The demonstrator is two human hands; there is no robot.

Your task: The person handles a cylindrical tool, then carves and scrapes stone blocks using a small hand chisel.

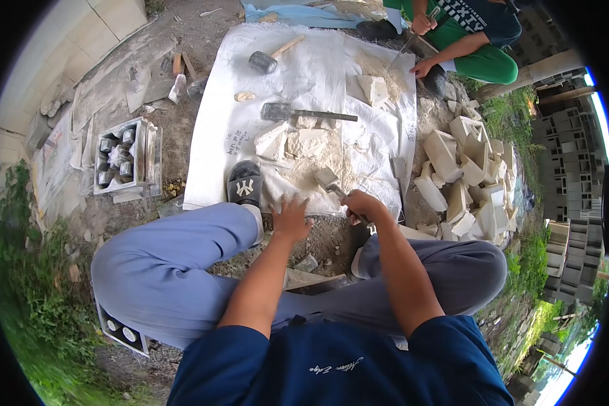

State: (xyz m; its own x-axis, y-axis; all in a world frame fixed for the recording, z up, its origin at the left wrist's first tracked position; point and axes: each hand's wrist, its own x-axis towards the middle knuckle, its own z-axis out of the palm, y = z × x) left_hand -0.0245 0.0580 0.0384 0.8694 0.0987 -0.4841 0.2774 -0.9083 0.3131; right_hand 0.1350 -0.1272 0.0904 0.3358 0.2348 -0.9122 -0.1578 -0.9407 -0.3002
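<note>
My left hand point(291, 217) lies open at the near edge of the white woven sheet point(216, 135), fingers spread and holding nothing. In my right hand point(363, 205) is the handle of a hand tool with a dusty, flat, squarish head point(326, 178); its exact kind is unclear. The tool's head is over pale dust and crumbs on the sheet. Just beyond lie broken pale stone chunks point(308, 143). Behind them rests a hammer point(275, 111) with a long dark handle. Farther off is a black mallet point(262, 62) with a wooden handle.
A co-worker point(474, 40) crouches at the far right, holding a long tool near a pale block point(373, 90). Broken hollow blocks point(463, 169) are heaped on the right. A metal box point(141, 162) of dark cylinders stands left. My sandal point(244, 183) rests on the sheet.
</note>
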